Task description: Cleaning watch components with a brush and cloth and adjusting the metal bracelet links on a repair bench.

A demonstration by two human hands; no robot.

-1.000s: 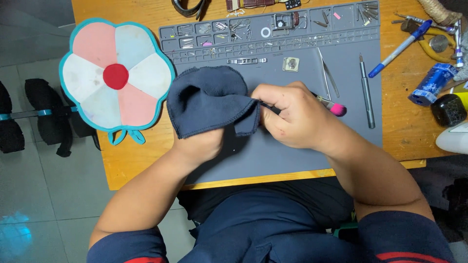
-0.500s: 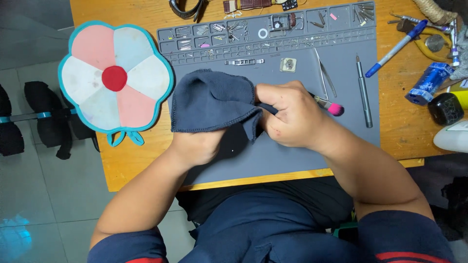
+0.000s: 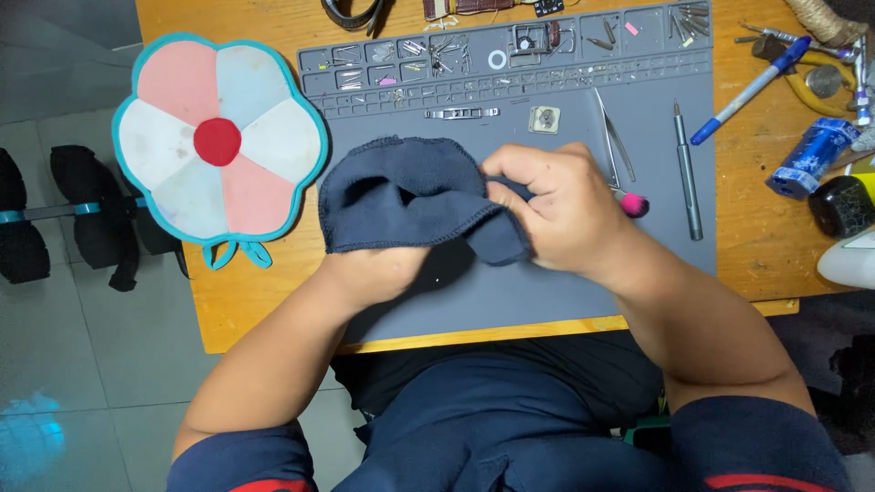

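Observation:
A dark blue cloth (image 3: 401,196) lies bunched over my left hand (image 3: 378,269), which sits under it above the grey work mat (image 3: 565,292); only the heel of that hand and the wrist show. My right hand (image 3: 556,210) is closed around the cloth's right end, pinching its folds. A pink-tipped tool (image 3: 632,204) pokes out just right of my right hand; whether the hand grips it is hidden. What the cloth wraps, if anything, is hidden.
Tweezers (image 3: 609,137), a slim grey screwdriver (image 3: 688,173) and a small square part (image 3: 544,119) lie on the mat. A flower-shaped pad (image 3: 219,146) sits at left. A blue pen (image 3: 747,91), blue roll (image 3: 811,157) and pliers lie at right. Dumbbells (image 3: 55,214) rest on the floor.
Both hands with the cloth have shifted slightly; the cloth is bunched a little differently and my right hand has worked along its right end.

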